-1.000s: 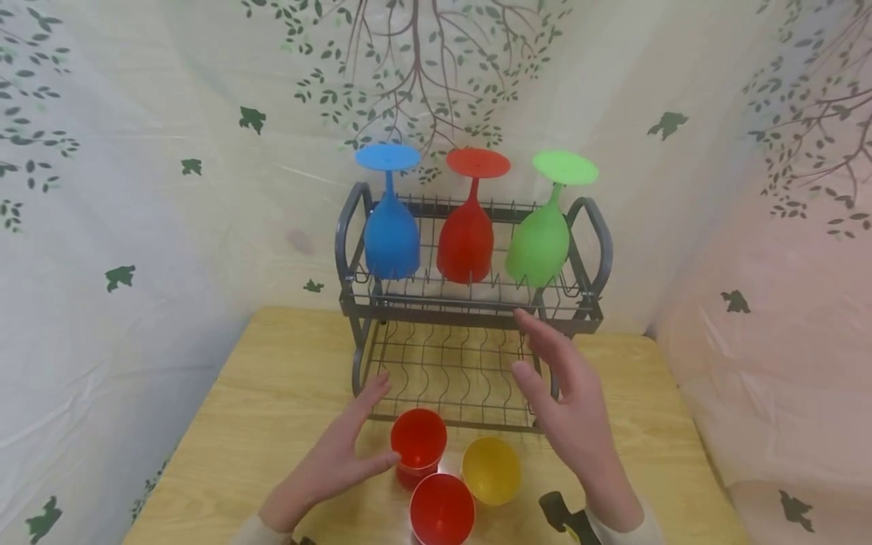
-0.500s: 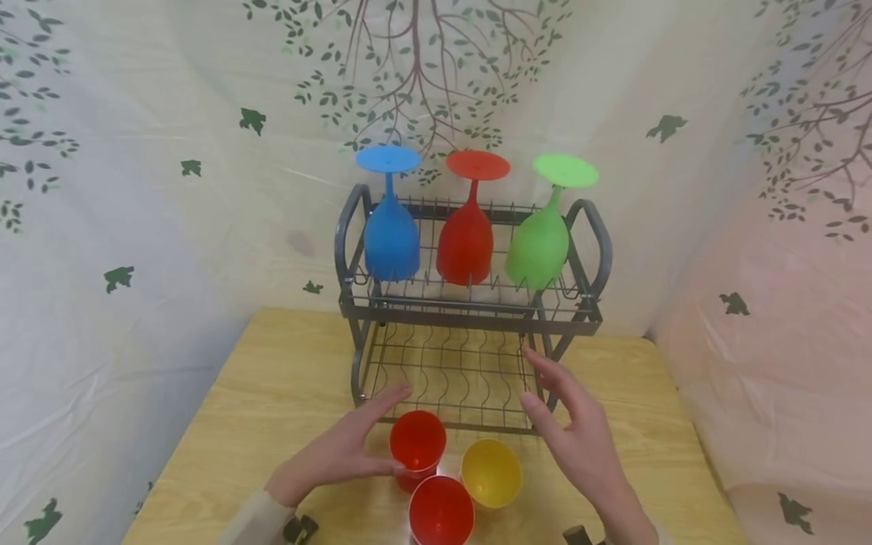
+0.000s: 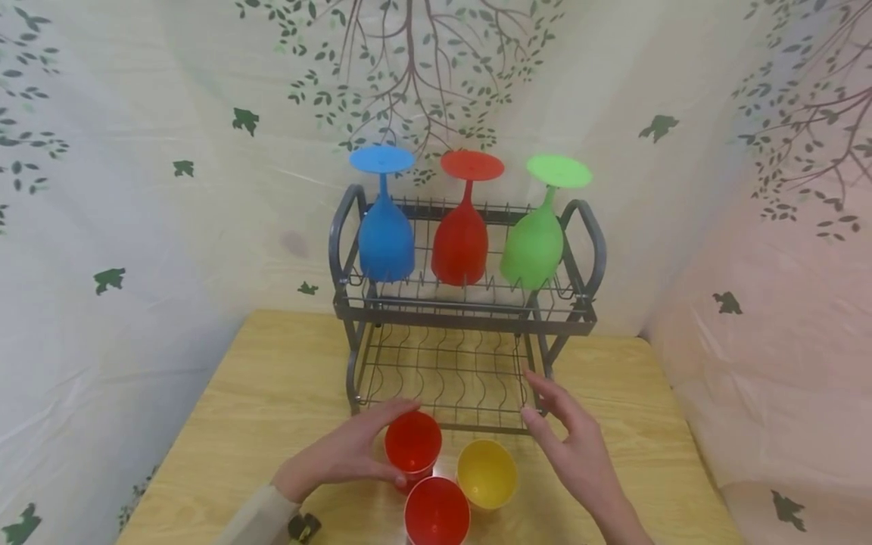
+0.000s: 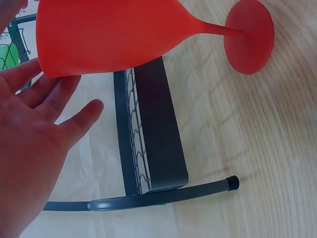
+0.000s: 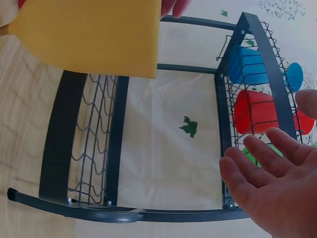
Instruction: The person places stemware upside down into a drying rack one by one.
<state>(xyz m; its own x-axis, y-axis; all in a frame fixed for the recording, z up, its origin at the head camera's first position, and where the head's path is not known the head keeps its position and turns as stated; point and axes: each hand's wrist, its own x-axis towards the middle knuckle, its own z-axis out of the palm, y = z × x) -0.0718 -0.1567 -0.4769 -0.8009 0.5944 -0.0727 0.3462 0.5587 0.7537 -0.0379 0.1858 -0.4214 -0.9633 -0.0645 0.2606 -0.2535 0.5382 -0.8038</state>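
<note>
Three upright goblets stand grouped on the table: a red goblet (image 3: 412,443) nearest the rack, a second red goblet (image 3: 437,515) in front of it, and a yellow goblet (image 3: 487,475) to the right. My left hand (image 3: 344,456) spreads around the left side of the farther red goblet, index finger along its far rim and thumb on its near side. In the left wrist view, fingers (image 4: 63,94) extend behind the red bowl (image 4: 114,34) near its rim. My right hand (image 3: 579,450) hovers right of the yellow goblet, apart from it, fingers relaxed and holding nothing.
Behind the goblets stands a two-tier dark dish rack (image 3: 470,324). On its upper tier, a blue goblet (image 3: 387,241), a red goblet (image 3: 460,246) and a green goblet (image 3: 533,250) rest upside down. A patterned curtain (image 3: 170,242) hangs behind the wooden table (image 3: 259,393).
My left hand has moved right, bringing its fingers and thumb around the farther red goblet. My right hand has come down toward the table, away from the upper tier. The goblets have stayed put.
</note>
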